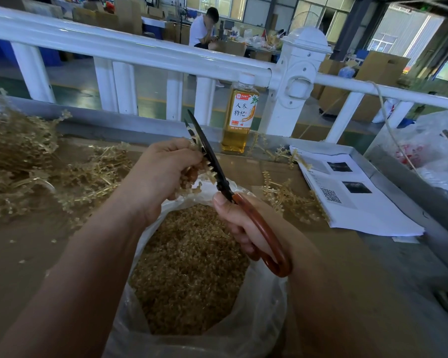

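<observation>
My left hand (161,171) grips a tan plastic sprue strip (192,174) studded with small parts, held above a clear plastic bag (256,319). My right hand (243,223) holds scissors (217,171) by their reddish-brown handles, black blades pointing up and away, slightly parted, against the strip. The bag sits between my forearms and is filled with small tan cut pieces (192,267).
A large heap of tan sprue strips (23,161) lies at the left on the brown tabletop (23,254), a smaller bunch (287,197) at the right. A bottle of amber drink (239,117) stands by the white railing (140,50). Printed sheets (360,197) lie at the right.
</observation>
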`<action>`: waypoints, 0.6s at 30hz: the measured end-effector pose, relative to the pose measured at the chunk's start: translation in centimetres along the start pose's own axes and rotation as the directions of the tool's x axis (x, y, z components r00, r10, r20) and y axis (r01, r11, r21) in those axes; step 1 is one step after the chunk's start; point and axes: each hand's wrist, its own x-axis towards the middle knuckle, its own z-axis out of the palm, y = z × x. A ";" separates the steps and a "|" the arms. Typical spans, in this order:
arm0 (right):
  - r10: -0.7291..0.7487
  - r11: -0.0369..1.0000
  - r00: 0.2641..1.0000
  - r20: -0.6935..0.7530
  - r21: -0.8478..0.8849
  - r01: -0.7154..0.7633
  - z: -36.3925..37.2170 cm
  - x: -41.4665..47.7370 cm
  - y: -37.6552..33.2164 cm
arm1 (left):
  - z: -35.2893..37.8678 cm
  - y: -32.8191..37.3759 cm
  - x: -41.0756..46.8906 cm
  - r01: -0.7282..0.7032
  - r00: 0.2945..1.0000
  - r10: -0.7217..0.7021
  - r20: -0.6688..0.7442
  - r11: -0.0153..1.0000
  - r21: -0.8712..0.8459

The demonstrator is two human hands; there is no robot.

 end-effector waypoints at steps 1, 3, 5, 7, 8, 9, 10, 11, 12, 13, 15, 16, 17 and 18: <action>0.014 1.000 1.000 -0.003 0.007 -0.014 0.0 -0.1 -0.2 | 0.0 0.0 0.0 0.004 1.000 -0.004 0.008 1.000 0.006; 0.028 0.999 1.000 0.005 0.022 -0.028 0.0 -0.4 -0.8 | 0.0 -0.1 0.0 0.009 1.000 -0.009 0.020 1.000 0.012; 0.034 0.999 0.999 0.020 0.028 -0.034 0.0 -0.4 -1.3 | 0.0 -0.2 0.1 0.013 1.000 -0.014 0.021 1.000 0.011; 0.055 0.997 0.998 0.042 0.050 -0.057 -0.1 -0.4 -1.8 | 0.0 -0.3 0.2 0.023 1.000 -0.023 0.022 1.000 -0.001; 0.065 0.996 0.996 0.055 0.062 -0.068 -0.1 -0.4 -1.9 | 0.0 -0.3 0.2 0.028 0.999 -0.027 0.028 1.000 -0.010; 0.075 0.995 0.996 0.055 0.064 -0.079 -0.1 -0.4 -2.0 | 0.1 -0.3 0.2 0.032 0.999 -0.031 0.038 0.999 -0.020; 0.086 0.994 0.995 0.047 0.060 -0.088 -0.2 -0.4 -1.9 | 0.1 -0.3 0.1 0.035 0.998 -0.033 0.050 0.999 -0.034; 0.092 0.994 0.995 0.032 0.061 -0.094 -0.3 -0.5 -1.6 | 0.2 -0.2 0.1 0.036 0.998 -0.033 0.059 0.998 -0.048; 0.104 0.992 0.994 0.021 0.076 -0.105 -0.3 -0.6 -1.4 | 0.2 -0.2 0.1 0.036 0.997 -0.032 0.065 0.998 -0.057; 0.130 0.985 0.991 0.016 0.113 -0.131 -0.3 -0.7 -1.4 | 0.3 -0.2 0.0 0.037 0.997 -0.032 0.066 0.997 -0.061; 0.139 0.965 0.988 0.062 0.217 -0.150 -0.4 -0.7 -1.3 | 0.4 -0.1 0.0 0.038 0.998 -0.035 0.054 0.998 -0.059; 0.139 0.941 0.984 0.111 0.296 -0.167 -0.5 -0.6 -1.2 | 0.4 -0.1 0.0 0.040 0.998 -0.038 0.046 0.998 -0.055; 0.123 0.926 0.979 0.163 0.336 -0.173 -0.6 -0.6 -1.7 | 0.4 -0.1 0.0 0.043 0.998 -0.041 0.042 0.998 -0.050; 0.113 0.916 0.973 0.202 0.359 -0.181 -0.6 -0.6 -2.0 | 0.4 -0.1 -0.1 0.045 0.998 -0.043 0.041 0.998 -0.046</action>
